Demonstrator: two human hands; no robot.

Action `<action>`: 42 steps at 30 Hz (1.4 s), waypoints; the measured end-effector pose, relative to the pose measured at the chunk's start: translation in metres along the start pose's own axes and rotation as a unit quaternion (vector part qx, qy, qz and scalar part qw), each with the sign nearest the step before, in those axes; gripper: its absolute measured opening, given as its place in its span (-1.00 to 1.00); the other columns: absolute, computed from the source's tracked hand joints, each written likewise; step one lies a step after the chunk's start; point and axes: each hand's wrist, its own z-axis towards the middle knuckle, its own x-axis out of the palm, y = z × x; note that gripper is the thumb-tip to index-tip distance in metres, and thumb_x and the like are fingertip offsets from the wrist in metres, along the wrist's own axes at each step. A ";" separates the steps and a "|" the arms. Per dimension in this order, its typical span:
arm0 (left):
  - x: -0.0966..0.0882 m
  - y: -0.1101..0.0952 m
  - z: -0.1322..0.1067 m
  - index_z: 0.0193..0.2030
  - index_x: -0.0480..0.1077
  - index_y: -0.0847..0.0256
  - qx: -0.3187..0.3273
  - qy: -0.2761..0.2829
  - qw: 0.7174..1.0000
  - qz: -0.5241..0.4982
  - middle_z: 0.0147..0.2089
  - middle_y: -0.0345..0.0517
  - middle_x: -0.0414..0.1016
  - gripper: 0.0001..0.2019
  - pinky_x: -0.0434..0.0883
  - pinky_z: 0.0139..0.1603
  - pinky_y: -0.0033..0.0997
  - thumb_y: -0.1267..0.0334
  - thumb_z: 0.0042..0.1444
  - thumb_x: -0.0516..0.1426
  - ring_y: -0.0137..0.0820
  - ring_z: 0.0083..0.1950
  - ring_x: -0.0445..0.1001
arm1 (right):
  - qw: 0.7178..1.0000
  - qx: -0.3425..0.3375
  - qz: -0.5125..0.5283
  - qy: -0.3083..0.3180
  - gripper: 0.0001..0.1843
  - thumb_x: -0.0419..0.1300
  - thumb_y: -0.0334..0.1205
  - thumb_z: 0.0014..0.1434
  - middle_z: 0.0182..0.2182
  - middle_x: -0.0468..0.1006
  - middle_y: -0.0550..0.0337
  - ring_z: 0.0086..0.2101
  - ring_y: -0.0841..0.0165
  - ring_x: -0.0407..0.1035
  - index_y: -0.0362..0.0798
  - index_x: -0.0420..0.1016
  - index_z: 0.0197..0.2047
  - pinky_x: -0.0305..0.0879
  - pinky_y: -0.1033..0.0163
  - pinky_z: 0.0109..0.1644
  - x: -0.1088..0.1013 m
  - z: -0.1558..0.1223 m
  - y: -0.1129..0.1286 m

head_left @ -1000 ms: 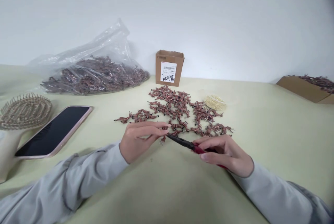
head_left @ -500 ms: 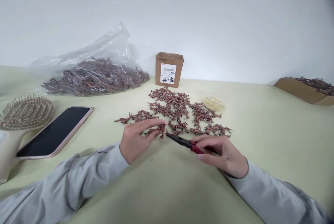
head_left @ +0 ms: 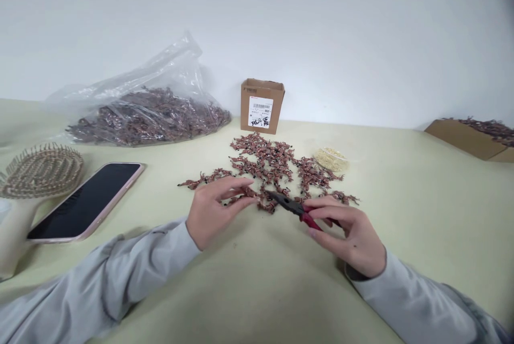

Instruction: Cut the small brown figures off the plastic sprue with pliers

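Observation:
A heap of small brown charms [head_left: 277,167] lies spread on the pale green table [head_left: 261,280]. My left hand [head_left: 217,210] rests at the heap's near edge, its fingers pinched round a small brown charm [head_left: 241,198]. My right hand [head_left: 349,231] grips red-handled pliers [head_left: 295,207], and their dark jaws point left into the near charms, close to my left fingertips. Both arms wear grey sleeves.
A clear plastic bag [head_left: 148,108] full of the same charms lies at the back left. A small cardboard box [head_left: 262,105] stands behind the heap, beside a little pile of pale rings [head_left: 331,158]. A phone [head_left: 86,199] and a hairbrush [head_left: 38,173] lie left; another box [head_left: 469,138] sits far right.
My right hand has pushed the pliers forward and up into the near edge of the heap. My left fingers have shifted slightly on the charm.

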 end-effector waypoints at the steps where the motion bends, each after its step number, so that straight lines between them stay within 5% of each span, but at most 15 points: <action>1: 0.000 0.000 0.000 -0.30 0.46 0.11 -0.004 0.012 1.000 -0.012 -0.28 -0.11 0.48 -0.80 0.45 -0.24 -0.42 0.20 -0.14 0.20 -0.33 -0.26 0.44 | 0.999 -0.028 -0.022 -0.030 -0.84 0.21 -0.36 -0.09 -0.26 0.50 0.05 -0.27 0.23 0.36 -0.02 0.47 -0.35 0.33 0.10 -0.24 0.000 0.000 0.000; 5: 0.001 0.001 0.001 -0.28 0.45 0.14 -0.011 0.049 0.999 0.012 -0.28 -0.08 0.42 -0.78 0.42 -0.40 -0.49 0.16 -0.12 0.18 -0.34 -0.28 0.41 | 0.982 -0.125 -0.106 -0.092 -0.77 0.22 -0.40 -0.13 -0.26 0.48 0.05 -0.25 0.22 0.31 -0.02 0.45 -0.32 0.28 0.03 -0.19 0.002 0.000 0.000; 9: 0.005 0.002 0.000 -0.21 0.41 0.19 -0.030 0.084 0.996 -0.006 -0.27 -0.09 0.38 -0.74 0.42 -0.32 -0.42 0.19 -0.08 0.16 -0.34 -0.26 0.41 | 0.969 -0.166 -0.156 -0.097 -0.77 0.21 -0.40 -0.13 -0.26 0.47 0.05 -0.27 0.22 0.29 -0.02 0.43 -0.32 0.29 0.02 -0.22 0.007 -0.002 0.001; 15: 0.011 -0.004 -0.002 -0.22 0.34 0.24 -0.119 0.124 0.971 -0.167 -0.23 -0.13 0.32 -0.78 0.44 -0.20 -0.33 0.29 -0.06 0.14 -0.37 -0.25 0.42 | 0.965 -0.182 -0.173 -0.074 -0.77 0.20 -0.39 -0.12 -0.25 0.47 0.04 -0.26 0.24 0.27 -0.04 0.41 -0.30 0.27 0.02 -0.20 0.012 -0.002 -0.001; 22: 0.010 -0.007 -0.002 -0.29 0.26 0.25 -0.169 0.144 0.950 -0.220 -0.34 -0.17 0.41 -0.81 0.41 -0.20 -0.30 0.32 -0.07 0.15 -0.42 -0.32 0.43 | 0.971 -0.174 -0.154 -0.065 -0.75 0.19 -0.40 -0.11 -0.23 0.45 0.03 -0.23 0.24 0.25 -0.07 0.40 -0.28 0.28 0.03 -0.18 0.013 -0.003 -0.001; 36: 0.009 -0.006 -0.001 -0.44 0.27 0.25 -0.118 0.100 0.949 -0.276 -0.49 -0.26 0.40 -0.78 0.35 -0.44 -0.53 0.44 -0.22 0.24 -0.50 -0.47 0.40 | 0.960 -0.238 -0.144 -0.028 -0.67 0.16 -0.45 -0.05 -0.20 0.47 -0.07 -0.18 0.22 0.33 -0.13 0.33 -0.15 0.33 0.10 -0.16 0.016 -0.007 -0.003; 42: 0.013 -0.005 -0.008 -0.51 0.26 0.26 -0.039 0.034 0.965 -0.259 -0.44 -0.25 0.31 -0.77 0.39 -0.47 -0.55 0.49 -0.27 0.26 -0.50 -0.43 0.38 | 0.990 -0.132 -0.052 -0.010 -0.76 0.18 -0.37 -0.03 -0.21 0.50 -0.01 -0.20 0.28 0.38 -0.10 0.40 -0.21 0.27 0.16 -0.05 0.017 -0.012 0.008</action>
